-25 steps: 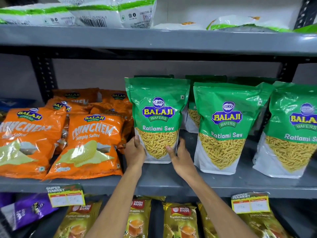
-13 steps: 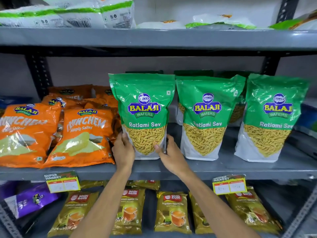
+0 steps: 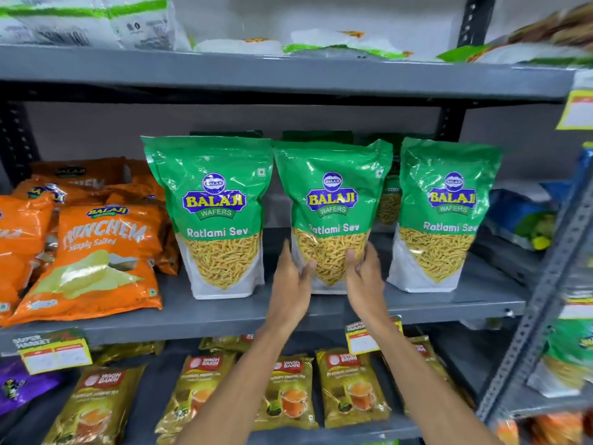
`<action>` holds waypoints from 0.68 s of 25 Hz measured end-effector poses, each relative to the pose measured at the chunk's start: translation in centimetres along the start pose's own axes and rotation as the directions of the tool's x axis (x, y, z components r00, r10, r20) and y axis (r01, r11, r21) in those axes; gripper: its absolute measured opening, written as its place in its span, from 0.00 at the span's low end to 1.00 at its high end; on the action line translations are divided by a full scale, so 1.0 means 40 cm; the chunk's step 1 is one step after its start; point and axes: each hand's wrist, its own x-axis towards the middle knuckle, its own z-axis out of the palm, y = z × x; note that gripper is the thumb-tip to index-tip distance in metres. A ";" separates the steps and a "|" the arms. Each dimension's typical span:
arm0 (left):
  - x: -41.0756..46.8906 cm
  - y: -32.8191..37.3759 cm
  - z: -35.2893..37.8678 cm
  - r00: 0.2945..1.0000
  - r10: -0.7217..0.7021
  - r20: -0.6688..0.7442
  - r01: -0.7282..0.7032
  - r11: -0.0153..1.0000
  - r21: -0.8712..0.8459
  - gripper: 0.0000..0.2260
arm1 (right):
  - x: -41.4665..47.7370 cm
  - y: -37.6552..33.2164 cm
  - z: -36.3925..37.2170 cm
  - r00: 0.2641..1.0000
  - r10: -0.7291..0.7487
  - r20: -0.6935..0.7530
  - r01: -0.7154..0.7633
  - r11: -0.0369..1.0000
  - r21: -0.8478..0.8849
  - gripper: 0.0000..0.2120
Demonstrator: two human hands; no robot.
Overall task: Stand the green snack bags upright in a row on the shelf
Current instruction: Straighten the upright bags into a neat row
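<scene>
We've got both hands on the middle bag (image 3: 332, 216) now, low down at its base on the grey shelf (image 3: 224, 311). Left hand (image 3: 293, 277) cups the lower left edge, right hand (image 3: 364, 277) the lower right, fingers loosely curled against the film, not clenched; whether we're squeezing or just steadying, we can't tell.

It stands upright between the left bag (image 3: 213, 216) and the right bag (image 3: 447, 213), all three in a front row, more green bags half hidden behind.

How will it handle? We'd judge it a soft, crinkly pouch, glossy and a bit slippery, with loose crunchy contents settled at the bottom. So it's bottom-heavy, floppy up top, and best held just where we are, at the filled lower corners, gently so nothing gets crushed.

Labels read clearly: "BALAJI WAFERS", "Ratlami Sev". The orange packs (image 3: 99, 252) to the left say "CRUNCHEM Simply Salted". Below, the gold tea packs (image 3: 290, 393) show "WAGH BAKRI", and a shelf tag (image 3: 53, 348) reads "SUPER MARKET".
</scene>
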 end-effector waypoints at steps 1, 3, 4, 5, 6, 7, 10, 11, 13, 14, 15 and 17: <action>0.009 -0.004 0.010 0.999 -0.039 0.003 0.039 0.999 0.002 0.26 | 0.007 0.004 -0.007 0.998 0.036 0.058 -0.038 0.999 0.031 0.22; 0.008 -0.015 0.025 0.997 -0.061 -0.050 0.062 0.998 0.021 0.21 | 0.010 0.012 -0.018 0.994 0.053 0.098 -0.055 0.998 0.018 0.14; 0.001 -0.018 0.029 0.996 -0.053 -0.074 0.054 0.998 0.023 0.20 | 0.009 0.017 -0.024 0.993 0.040 0.108 -0.040 0.999 0.000 0.12; -0.007 -0.019 0.034 0.996 -0.045 -0.079 0.047 0.999 0.020 0.19 | 0.003 0.024 -0.033 0.992 0.025 0.121 -0.025 1.000 0.001 0.12; -0.012 -0.021 0.030 0.996 -0.036 -0.078 0.037 0.999 0.014 0.19 | 0.000 0.023 -0.035 0.990 0.004 0.138 -0.007 1.000 0.016 0.13; -0.018 -0.018 0.032 0.997 -0.034 -0.076 0.035 0.999 0.010 0.21 | -0.001 0.027 -0.041 0.987 -0.015 0.163 0.008 0.999 0.042 0.15; -0.038 0.009 0.060 0.969 -0.003 -0.249 0.022 0.997 0.074 0.30 | 0.002 0.042 -0.075 0.984 -0.072 0.162 0.063 0.996 0.061 0.26; -0.052 0.025 0.075 0.941 0.085 -0.327 -0.046 0.991 0.125 0.31 | -0.002 0.049 -0.094 0.989 -0.119 0.093 0.112 0.991 0.069 0.27; -0.064 0.067 0.135 0.893 0.302 -0.333 -0.237 0.946 0.222 0.28 | 0.006 0.064 -0.162 0.963 -0.217 -0.160 0.231 0.970 0.076 0.23; -0.060 0.082 0.157 0.884 0.358 -0.302 -0.288 0.924 0.250 0.25 | 0.013 0.067 -0.189 0.925 -0.239 -0.294 0.272 0.959 0.079 0.22; -0.057 0.101 0.196 0.882 0.368 -0.295 -0.300 0.921 0.250 0.23 | 0.028 0.082 -0.231 0.886 -0.233 -0.401 0.286 0.955 0.078 0.22; -0.049 0.126 0.252 0.874 0.358 -0.329 -0.283 0.925 0.255 0.20 | 0.061 0.102 -0.291 0.851 -0.159 -0.501 0.236 0.967 0.094 0.23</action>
